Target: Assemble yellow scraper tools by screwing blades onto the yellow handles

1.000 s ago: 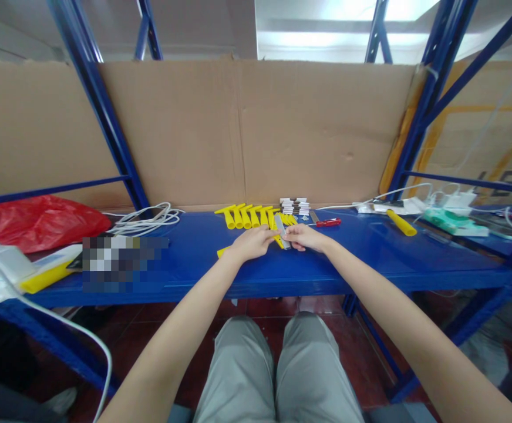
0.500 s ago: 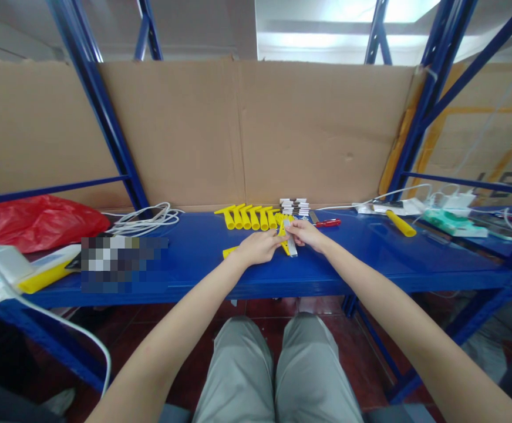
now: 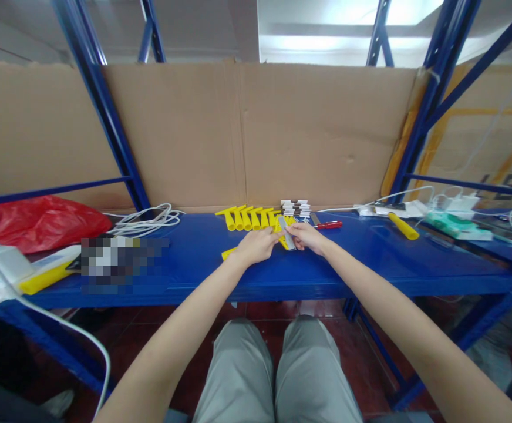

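Observation:
My left hand point(image 3: 257, 245) is closed around a yellow T-shaped plastic handle point(image 3: 227, 254). The handle's round end sticks out to the left of the fist, and its yellow head shows between my hands. A flat grey metal strip point(image 3: 288, 236) lies slanted against that head, pinched between the thumb and fingers of my right hand point(image 3: 307, 237). Behind my left hand stands a row of several similar yellow handles point(image 3: 247, 218). Just beyond my right hand are a stack of flat strips point(image 3: 295, 208) and a red-handled screwdriver point(image 3: 329, 225).
A red plastic bag point(image 3: 40, 223) and a coiled white cable point(image 3: 150, 218) occupy the left side. To the right lie a loose yellow handle point(image 3: 403, 225) and a green-and-white packet point(image 3: 458, 226). Cardboard point(image 3: 309, 129) walls off the back of the blue shelf point(image 3: 353, 270).
The metal strip has turned and shifted slightly to the left, now covering more of the yellow head. Both hands stay nearly in place, and the view has shifted a little.

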Demonstrator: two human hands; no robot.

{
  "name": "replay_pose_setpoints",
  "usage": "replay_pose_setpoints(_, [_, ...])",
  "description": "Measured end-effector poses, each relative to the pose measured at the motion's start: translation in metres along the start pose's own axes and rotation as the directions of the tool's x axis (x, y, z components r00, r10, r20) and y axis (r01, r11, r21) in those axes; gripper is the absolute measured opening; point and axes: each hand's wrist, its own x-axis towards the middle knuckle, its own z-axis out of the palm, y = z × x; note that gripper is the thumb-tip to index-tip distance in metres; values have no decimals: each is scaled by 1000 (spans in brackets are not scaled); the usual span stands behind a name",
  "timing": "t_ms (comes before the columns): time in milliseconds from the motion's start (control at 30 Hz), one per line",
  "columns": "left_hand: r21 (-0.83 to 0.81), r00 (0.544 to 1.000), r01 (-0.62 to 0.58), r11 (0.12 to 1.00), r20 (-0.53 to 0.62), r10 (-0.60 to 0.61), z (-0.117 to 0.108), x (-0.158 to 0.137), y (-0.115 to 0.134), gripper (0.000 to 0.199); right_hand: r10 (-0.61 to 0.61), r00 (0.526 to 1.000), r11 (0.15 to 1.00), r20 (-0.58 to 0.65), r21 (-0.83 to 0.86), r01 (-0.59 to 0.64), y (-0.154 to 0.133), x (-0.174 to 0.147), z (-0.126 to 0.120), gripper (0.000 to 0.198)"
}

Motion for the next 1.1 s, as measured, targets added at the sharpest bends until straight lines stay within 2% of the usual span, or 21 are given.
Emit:
replay_pose_setpoints(200, [28, 997, 83, 996, -6, -83, 1, 1, -2, 47, -4, 995, 1000, 103, -19, 6, -3, -3, 0, 18])
replay_pose_setpoints(500, [-6, 996, 90, 996, -29, -90, 2, 3, 2, 46, -91, 981, 993, 170, -59, 102, 3, 1, -1, 12])
replay_pose_setpoints(833, [-4, 995, 98, 995, -19, -98, 1, 3, 3, 49, -136, 958, 986, 254, 133, 105, 11, 4, -8, 33])
replay_pose_setpoints(1100, [-25, 994, 102, 994, -28, -103, -2, 1, 6, 49, -116, 956, 978, 269, 201, 62, 7, 2, -11, 33])
